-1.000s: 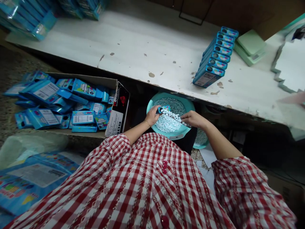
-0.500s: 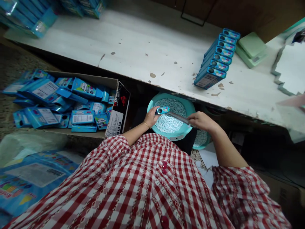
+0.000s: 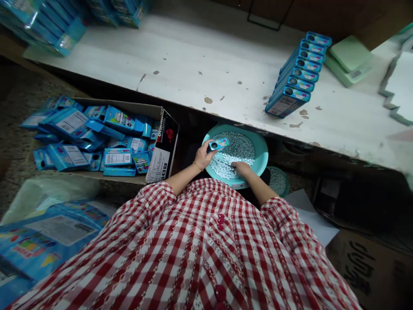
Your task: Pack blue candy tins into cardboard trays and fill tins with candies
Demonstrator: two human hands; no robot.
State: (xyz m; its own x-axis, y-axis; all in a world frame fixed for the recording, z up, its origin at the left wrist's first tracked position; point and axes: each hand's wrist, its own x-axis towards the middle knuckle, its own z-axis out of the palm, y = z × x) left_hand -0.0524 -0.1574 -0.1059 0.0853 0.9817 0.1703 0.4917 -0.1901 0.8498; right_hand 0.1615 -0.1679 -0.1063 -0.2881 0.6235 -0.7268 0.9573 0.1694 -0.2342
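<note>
My left hand (image 3: 202,156) is closed round a small blue candy box (image 3: 218,144), tilted above the left side of a turquoise basin (image 3: 263,157). Small pale candies (image 3: 240,144) fill much of the basin. Down among them at the near side, my right hand (image 3: 241,168) is closed on the handle of a metal scoop. The scoop's blade is hard to make out against the candies.
To the left, a cardboard carton (image 3: 155,159) holds many blue boxes (image 3: 118,157). On the white table (image 3: 180,82) stand a row of blue boxes (image 3: 287,101) and a green scale (image 3: 350,60). Another basin (image 3: 279,181) sits lower right.
My right hand has moved left and down into the candies, taking the scoop away from the box's end. My left hand still holds the box, now tilted slightly more.
</note>
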